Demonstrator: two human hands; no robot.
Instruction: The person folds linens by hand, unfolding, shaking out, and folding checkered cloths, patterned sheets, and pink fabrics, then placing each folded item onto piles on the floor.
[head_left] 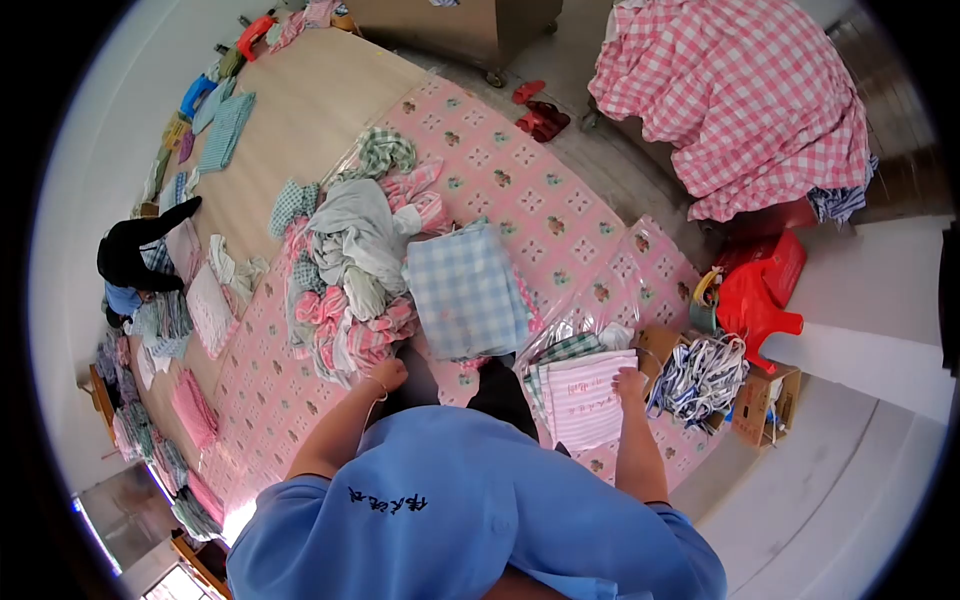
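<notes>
My left hand (388,373) is closed at the near edge of a heap of crumpled cloths (352,235), close to a pink checked cloth (372,338). What its fingers hold, if anything, is hidden. On the right, my right hand (630,386) grips the upper right edge of a white cloth (583,402) with pale pink stripes and red writing. Under that cloth lies a green checked cloth (569,347). Between my hands, a folded blue-and-white checked cloth (466,290) lies flat, just ahead of my knees.
A cardboard box of tangled white and blue strips (703,378) stands right of my right hand, beside a red plastic stool (760,310). Pink checked fabric (740,100) is heaped at the upper right. A person in black (140,255) bends over cloths at the left.
</notes>
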